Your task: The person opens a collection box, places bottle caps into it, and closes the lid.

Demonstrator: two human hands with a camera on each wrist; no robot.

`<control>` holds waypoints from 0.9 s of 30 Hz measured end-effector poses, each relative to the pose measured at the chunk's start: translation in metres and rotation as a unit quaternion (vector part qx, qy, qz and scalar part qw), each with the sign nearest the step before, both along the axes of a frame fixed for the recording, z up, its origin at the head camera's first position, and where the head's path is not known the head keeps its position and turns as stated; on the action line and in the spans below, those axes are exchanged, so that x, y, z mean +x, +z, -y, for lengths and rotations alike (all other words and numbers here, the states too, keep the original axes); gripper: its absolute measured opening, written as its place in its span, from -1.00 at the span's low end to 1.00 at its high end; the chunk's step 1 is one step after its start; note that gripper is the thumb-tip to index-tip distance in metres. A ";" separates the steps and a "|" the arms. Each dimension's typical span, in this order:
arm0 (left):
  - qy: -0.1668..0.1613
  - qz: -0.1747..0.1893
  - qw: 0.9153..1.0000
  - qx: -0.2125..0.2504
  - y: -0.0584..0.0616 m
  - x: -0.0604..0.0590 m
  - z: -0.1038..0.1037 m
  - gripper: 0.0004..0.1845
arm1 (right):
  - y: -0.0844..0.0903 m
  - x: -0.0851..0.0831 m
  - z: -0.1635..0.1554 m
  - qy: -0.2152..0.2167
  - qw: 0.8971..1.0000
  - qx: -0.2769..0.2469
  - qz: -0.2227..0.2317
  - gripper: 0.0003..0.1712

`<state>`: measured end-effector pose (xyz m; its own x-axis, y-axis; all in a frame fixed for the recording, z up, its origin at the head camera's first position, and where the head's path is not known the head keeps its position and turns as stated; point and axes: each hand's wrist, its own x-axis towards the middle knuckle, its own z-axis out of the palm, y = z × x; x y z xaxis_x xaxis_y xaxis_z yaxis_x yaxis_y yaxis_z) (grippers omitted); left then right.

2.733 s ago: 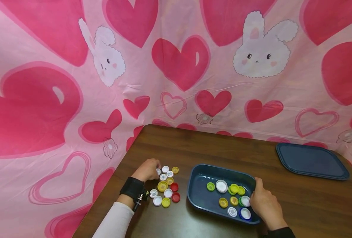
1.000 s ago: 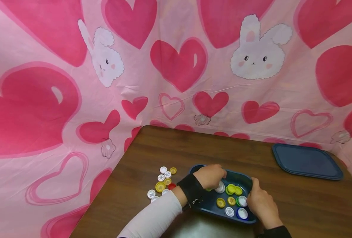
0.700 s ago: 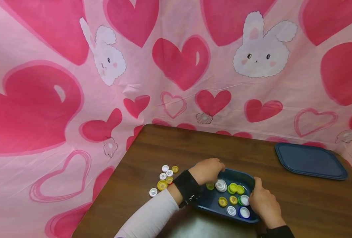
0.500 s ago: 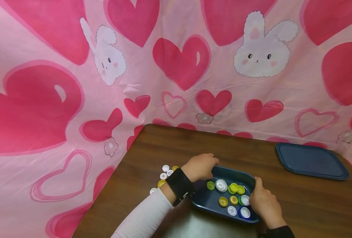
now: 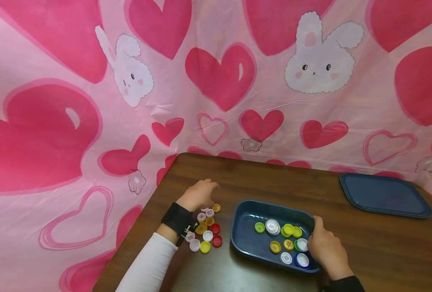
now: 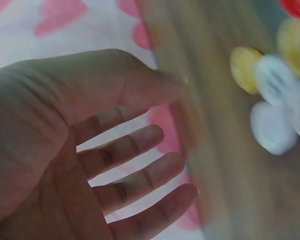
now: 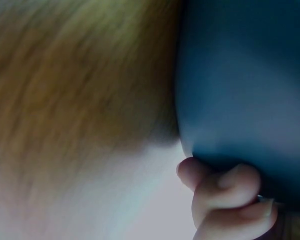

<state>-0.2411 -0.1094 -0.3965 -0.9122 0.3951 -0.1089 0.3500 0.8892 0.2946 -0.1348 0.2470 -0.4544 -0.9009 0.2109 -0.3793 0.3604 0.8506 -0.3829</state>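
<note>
Pink heart-print cloth (image 5: 221, 77) backs the bench (image 5: 245, 178). Your spread, empty left hand (image 5: 198, 195) could scatter the loose caps (image 5: 205, 247) near it if lowered carelessly; your right hand (image 5: 328, 248) grips the tray (image 5: 246, 233) holding others.

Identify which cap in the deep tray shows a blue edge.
It is the white-faced cap in the near right corner of the deep tray. The green-edged cap just beyond looks similar, but no other cap there shows blue.
</note>
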 end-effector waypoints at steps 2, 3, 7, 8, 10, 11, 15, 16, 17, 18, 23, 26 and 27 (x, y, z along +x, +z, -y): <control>0.009 0.009 1.000 -0.001 -0.007 -0.001 0.012 -0.44 | 0.000 0.000 -0.001 0.000 1.000 0.000 -0.001 -0.29; 0.010 0.008 1.000 -0.002 -0.011 -0.001 0.016 -0.45 | 0.000 0.000 -0.001 0.000 1.000 0.001 -0.002 -0.29; 0.011 0.003 1.000 0.003 -0.024 0.000 0.031 -0.52 | 0.001 0.000 -0.001 -0.001 1.000 0.001 -0.002 -0.28; 0.012 0.001 1.000 0.005 -0.027 0.000 0.033 -0.54 | 0.001 0.000 0.000 -0.001 1.000 0.000 0.000 -0.28; 0.013 0.000 1.000 0.010 -0.032 -0.001 0.037 -0.58 | 0.000 -0.001 0.000 -0.001 1.000 0.000 0.002 -0.28; 0.013 0.001 1.000 0.012 -0.033 -0.001 0.038 -0.59 | 0.000 -0.001 0.000 -0.002 1.000 0.000 0.002 -0.28; 0.016 0.020 0.999 0.019 -0.040 -0.005 0.040 -0.61 | -0.001 0.000 0.001 -0.002 1.000 0.003 0.003 -0.29; 0.019 0.027 0.999 0.021 -0.041 -0.006 0.040 -0.62 | -0.001 0.000 0.001 -0.002 1.000 0.004 0.003 -0.29; 0.021 0.033 0.999 0.021 -0.043 -0.006 0.041 -0.63 | -0.001 0.001 0.001 -0.002 1.000 0.004 0.003 -0.29; 0.023 0.039 0.999 0.025 -0.044 -0.007 0.041 -0.63 | -0.001 0.001 0.001 -0.002 1.000 0.004 0.003 -0.30; 0.009 0.046 0.998 0.034 -0.048 -0.009 0.039 -0.61 | -0.002 0.001 0.002 -0.002 1.000 0.003 0.003 -0.30; 0.000 0.049 0.998 0.038 -0.049 -0.010 0.037 -0.61 | -0.001 0.001 0.002 -0.002 1.000 0.004 0.000 -0.30; -0.001 0.050 0.998 0.039 -0.049 -0.011 0.037 -0.61 | -0.001 0.001 0.002 -0.002 1.000 0.004 -0.001 -0.30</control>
